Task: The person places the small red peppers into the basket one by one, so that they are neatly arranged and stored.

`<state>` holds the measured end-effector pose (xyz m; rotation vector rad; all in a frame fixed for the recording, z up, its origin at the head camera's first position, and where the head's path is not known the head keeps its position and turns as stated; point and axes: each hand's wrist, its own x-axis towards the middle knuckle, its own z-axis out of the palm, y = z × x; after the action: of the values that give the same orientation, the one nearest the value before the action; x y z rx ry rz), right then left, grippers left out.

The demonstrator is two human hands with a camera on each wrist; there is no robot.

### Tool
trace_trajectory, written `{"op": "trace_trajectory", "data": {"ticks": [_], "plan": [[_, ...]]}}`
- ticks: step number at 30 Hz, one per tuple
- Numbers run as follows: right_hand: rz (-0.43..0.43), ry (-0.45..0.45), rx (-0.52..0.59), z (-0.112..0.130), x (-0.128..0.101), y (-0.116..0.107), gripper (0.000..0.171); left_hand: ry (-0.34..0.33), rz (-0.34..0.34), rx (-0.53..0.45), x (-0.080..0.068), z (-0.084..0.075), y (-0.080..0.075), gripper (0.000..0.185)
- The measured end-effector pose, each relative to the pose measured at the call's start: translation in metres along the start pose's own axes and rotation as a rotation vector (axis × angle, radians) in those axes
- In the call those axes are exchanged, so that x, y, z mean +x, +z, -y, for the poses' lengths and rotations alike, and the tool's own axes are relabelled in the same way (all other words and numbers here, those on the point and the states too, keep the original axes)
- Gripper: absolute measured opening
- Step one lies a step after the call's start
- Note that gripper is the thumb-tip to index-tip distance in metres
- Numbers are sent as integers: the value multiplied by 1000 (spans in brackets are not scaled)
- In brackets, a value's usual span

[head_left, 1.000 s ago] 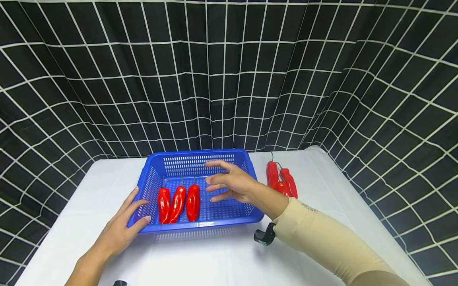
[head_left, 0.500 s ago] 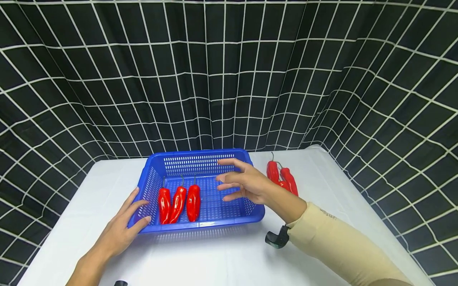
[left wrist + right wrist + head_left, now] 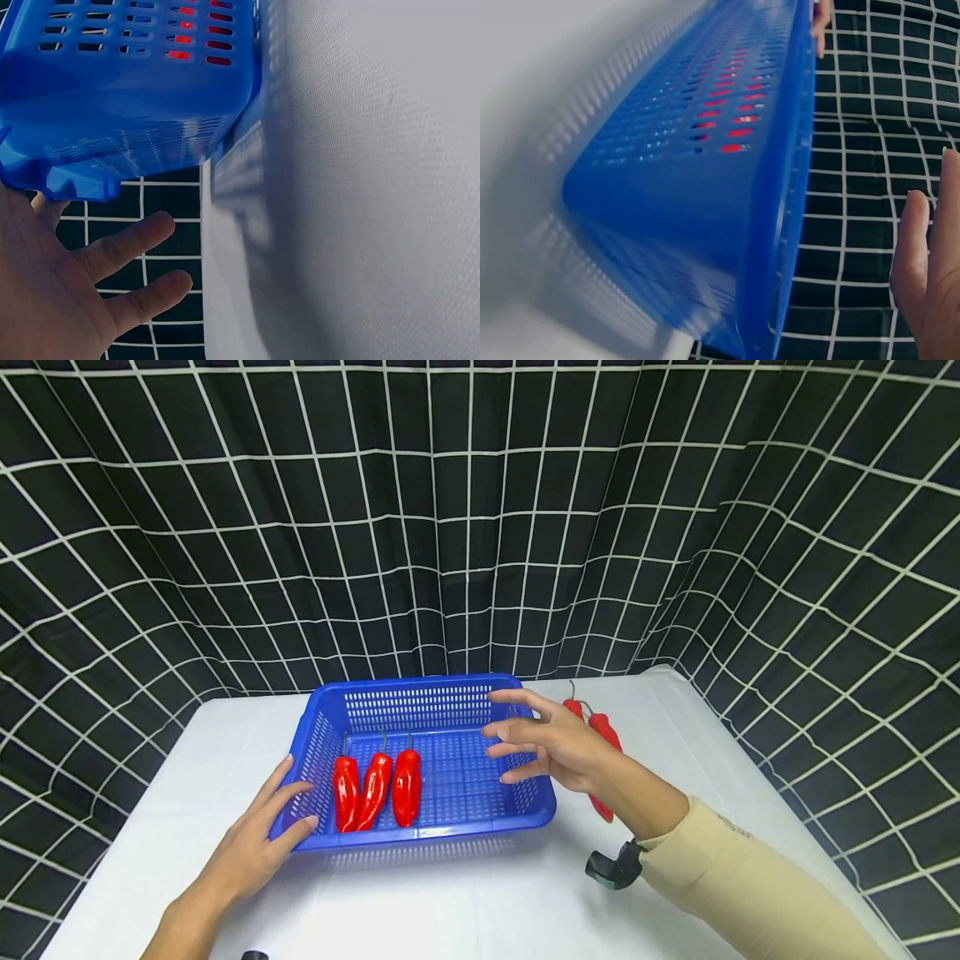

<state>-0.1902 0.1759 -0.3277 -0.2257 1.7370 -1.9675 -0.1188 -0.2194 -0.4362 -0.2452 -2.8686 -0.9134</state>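
Three glossy red chili peppers (image 3: 377, 789) lie side by side at the left of a blue perforated basket (image 3: 420, 833), stems pointing to the far side. My left hand (image 3: 251, 843) rests at the basket's left rim near the front corner, thumb and a finger over the edge. In the left wrist view, its other fingers (image 3: 142, 300) extend straight outside the basket wall. My right hand (image 3: 562, 739) hovers over the right rim, fingers spread and bent, holding nothing. Beyond it on the table lie more red peppers (image 3: 605, 731), partly hidden by the hand and forearm.
A white cloth covers the table (image 3: 420, 902). Black curtain (image 3: 465, 527) with a white grid surrounds the back and sides. A beige sleeve (image 3: 742, 877) covers my right forearm, and a dark wrist mount (image 3: 615, 866) hangs by that wrist.
My right hand has moved right, from above the basket's interior to its right rim, and now covers more of the peppers outside. My left hand and the peppers in the basket stay in place.
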Motion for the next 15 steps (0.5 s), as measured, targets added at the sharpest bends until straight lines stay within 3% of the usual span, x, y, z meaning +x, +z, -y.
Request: {"op": "trace_trajectory", "data": {"ticks": [15], "plan": [[-26,-65,-35,8,-21,-18,61,-6,-6,0,0,0,1,46]]}}
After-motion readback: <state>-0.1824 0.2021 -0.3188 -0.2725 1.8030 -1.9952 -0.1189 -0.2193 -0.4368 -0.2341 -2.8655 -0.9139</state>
